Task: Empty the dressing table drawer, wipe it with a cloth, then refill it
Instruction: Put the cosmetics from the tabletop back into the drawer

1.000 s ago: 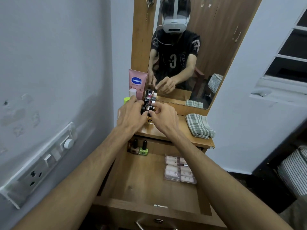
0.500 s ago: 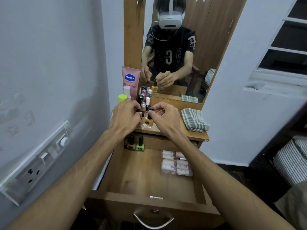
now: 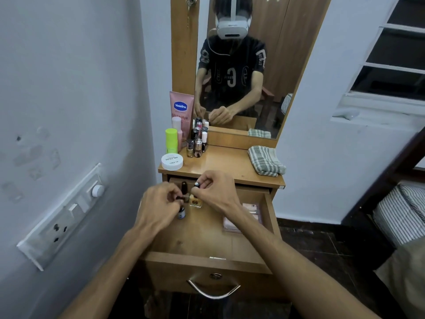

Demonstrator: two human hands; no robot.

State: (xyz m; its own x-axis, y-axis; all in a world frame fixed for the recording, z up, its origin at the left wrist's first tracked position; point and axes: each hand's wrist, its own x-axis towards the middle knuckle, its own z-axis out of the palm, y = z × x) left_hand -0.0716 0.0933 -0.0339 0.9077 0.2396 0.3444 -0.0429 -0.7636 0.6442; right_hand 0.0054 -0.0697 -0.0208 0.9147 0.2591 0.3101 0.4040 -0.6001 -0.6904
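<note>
The wooden drawer stands pulled open below the dressing table top. Over its back left part, my left hand pinches small dark-capped nail polish bottles. My right hand pinches the cap of a yellow nail polish bottle. Another dark-capped bottle stands at the drawer's back. A clear pink case lies at the drawer's right side, partly hidden by my right forearm. A folded green checked cloth rests on the table top at the right.
On the table top's left stand several small bottles, a pink Vaseline tube, a green tube and a white round jar. A mirror rises behind. A switch panel is on the left wall; a striped bed is at right.
Both hands have come down from the bottle cluster on the table top to the open drawer, carrying nail polish bottles. The view has tilted down.
</note>
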